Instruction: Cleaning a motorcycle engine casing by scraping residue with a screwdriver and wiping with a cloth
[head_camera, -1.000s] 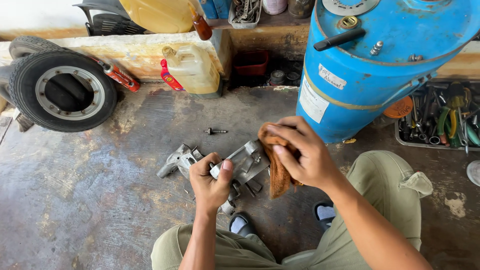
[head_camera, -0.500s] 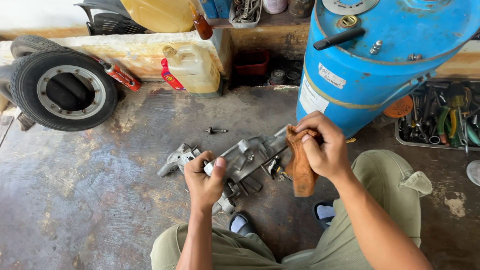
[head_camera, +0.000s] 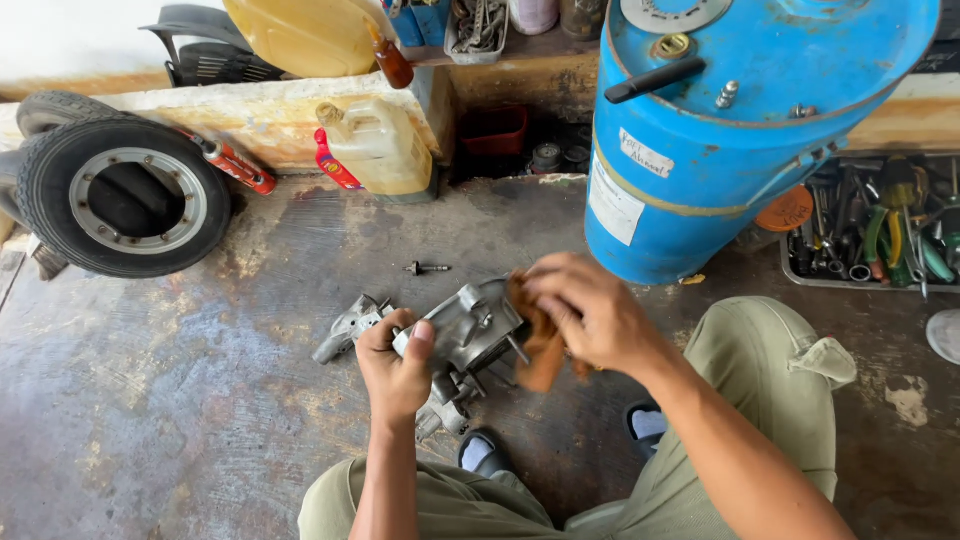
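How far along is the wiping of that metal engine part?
Done: hard to judge; the metal engine part looks grey and fairly clean on its upper face. In hand: the left hand grips its near end while the right hand presses a brown rag against its far end. Left: its underside is hidden; a small bolt lies loose on the floor.

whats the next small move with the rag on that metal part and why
Probably draw the rag along the metal part's right end. The right hand already presses it there, and the left hand grips the part off the floor.
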